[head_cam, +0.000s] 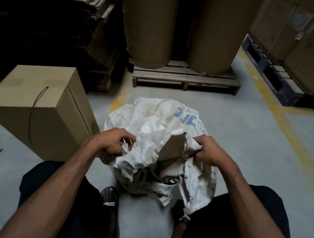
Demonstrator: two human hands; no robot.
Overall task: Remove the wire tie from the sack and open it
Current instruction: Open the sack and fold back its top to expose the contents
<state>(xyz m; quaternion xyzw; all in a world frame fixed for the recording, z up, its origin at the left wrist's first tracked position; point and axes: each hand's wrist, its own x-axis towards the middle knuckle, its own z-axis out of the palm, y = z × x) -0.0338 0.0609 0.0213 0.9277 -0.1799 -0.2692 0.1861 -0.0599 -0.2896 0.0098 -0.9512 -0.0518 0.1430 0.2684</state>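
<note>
A white woven sack (159, 127) with blue print stands on the grey floor between my knees. Its top is crumpled and parted, and a brown surface (174, 147) shows inside the gap. My left hand (112, 143) grips the sack's cloth at the left side of the mouth with curled fingers. My right hand (206, 150) pinches a bunched fold of cloth at the right side of the mouth. I see no wire tie anywhere in the view.
A tall cardboard box (40, 110) with a dark cord lies on the floor to the left, close to my left arm. Two big brown paper rolls (152, 17) stand on a wooden pallet (186, 78) behind the sack. Boxes on a dark pallet (273, 74) sit far right.
</note>
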